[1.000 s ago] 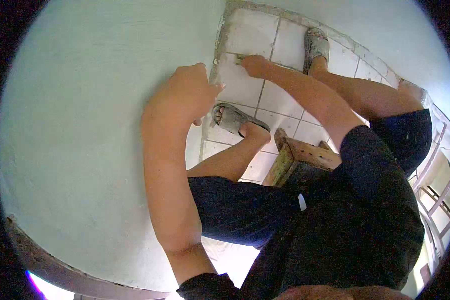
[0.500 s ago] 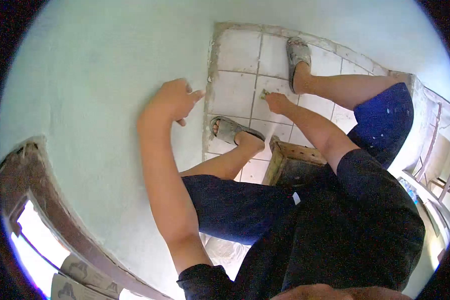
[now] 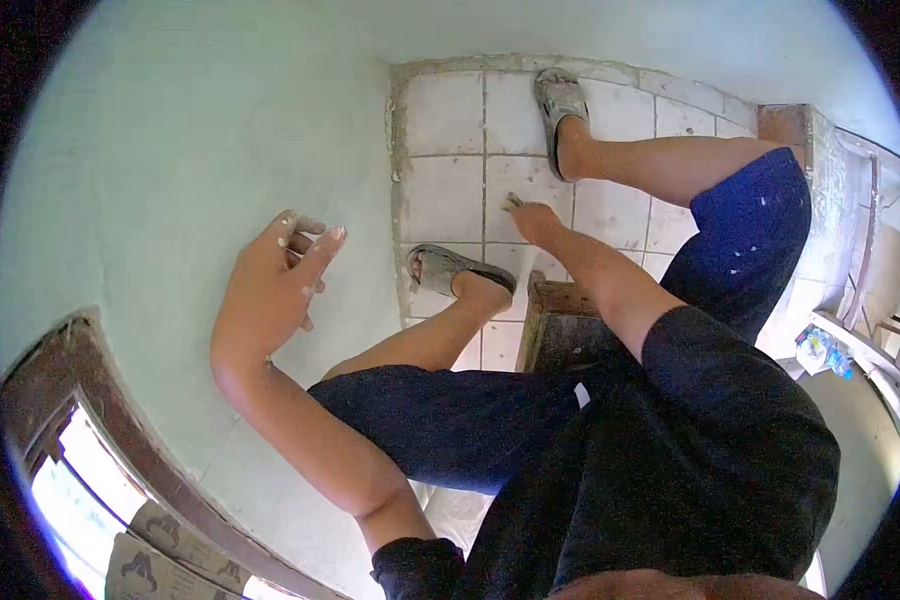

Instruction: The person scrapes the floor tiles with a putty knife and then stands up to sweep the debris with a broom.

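Note:
My left hand (image 3: 280, 280) is raised beside the pale green wall (image 3: 170, 200), its fingers loosely bent and apart. White specks dot the fingertips, and I see nothing held there. Over the floor between my feet, my right hand (image 3: 538, 224) is closed around a small grey-green piece (image 3: 513, 202). Only the end of that piece sticks out past the fingers, so its kind cannot be made out. Below the hand lie white floor tiles (image 3: 440, 195) with dark joints.
My sandalled feet rest on the tiles, one sandal (image 3: 440, 270) near the wall and the other sandal (image 3: 562, 95) farther off. A wooden box-like piece (image 3: 560, 300) stands between my legs. A brown window frame (image 3: 75, 365) is at lower left, a ledge (image 3: 820, 200) at right.
My left hand has moved left and down in the view, turning so its fingers point up. My right hand still grips the small piece, slightly farther left in the view, which has shifted somewhat.

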`<state>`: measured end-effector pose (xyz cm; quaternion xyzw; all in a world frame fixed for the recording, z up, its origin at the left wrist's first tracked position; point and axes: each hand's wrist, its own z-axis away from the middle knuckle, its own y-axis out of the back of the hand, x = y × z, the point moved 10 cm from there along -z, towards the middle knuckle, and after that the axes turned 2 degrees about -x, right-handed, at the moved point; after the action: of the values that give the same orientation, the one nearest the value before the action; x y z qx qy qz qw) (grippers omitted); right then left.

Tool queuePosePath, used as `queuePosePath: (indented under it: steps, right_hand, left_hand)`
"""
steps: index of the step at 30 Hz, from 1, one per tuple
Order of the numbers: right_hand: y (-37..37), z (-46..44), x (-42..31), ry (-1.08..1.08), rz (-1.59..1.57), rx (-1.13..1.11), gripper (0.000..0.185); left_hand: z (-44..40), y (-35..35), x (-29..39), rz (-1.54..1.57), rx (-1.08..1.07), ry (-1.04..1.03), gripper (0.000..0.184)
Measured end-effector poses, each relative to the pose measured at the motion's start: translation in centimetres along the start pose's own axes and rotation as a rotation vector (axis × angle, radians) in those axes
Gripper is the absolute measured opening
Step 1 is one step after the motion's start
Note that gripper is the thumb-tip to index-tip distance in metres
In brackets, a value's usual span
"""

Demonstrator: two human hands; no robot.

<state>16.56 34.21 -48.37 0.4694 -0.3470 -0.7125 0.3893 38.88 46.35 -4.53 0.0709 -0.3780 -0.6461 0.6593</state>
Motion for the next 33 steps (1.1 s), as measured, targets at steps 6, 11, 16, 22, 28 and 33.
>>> queuePosePath:
  steps: [6, 11, 16, 22, 28, 33]
  right_hand:
    - [-0.5, -7.9, -0.6, -0.148, -0.088, 0.023, 0.024]
    - [-0.9, -2.2, -1.9, -0.182, -0.132, -0.165, 0.017]
    - [-1.1, -11.5, -0.3, -0.176, -0.133, 0.008, 0.017]
    - [3.1, -12.8, 0.2, 0.263, 0.064, 0.104, 0.019]
    - [2.8, -9.5, 2.6, -0.06, 0.024, -0.147, 0.039]
    - [0.6, -10.6, 2.7, -0.169, -0.252, 0.129, 0.026]
  left_hand:
    - [-1.1, -0.3, 0.4, -0.018, -0.026, -0.008, 0.04]
    - [-1.5, 0.5, -0.1, -0.024, -0.019, -0.027, 0.039]
    - [-2.3, 0.4, -1.2, -0.051, -0.042, 0.021, 0.039]
    - [-2.8, 0.3, -2.6, -0.135, 0.012, -0.107, 0.039]
    - [-4.0, -0.4, -3.1, -0.167, -0.053, -0.029, 0.038]
    - [-2.8, -0.7, -1.5, -0.105, -0.08, -0.01, 0.035]
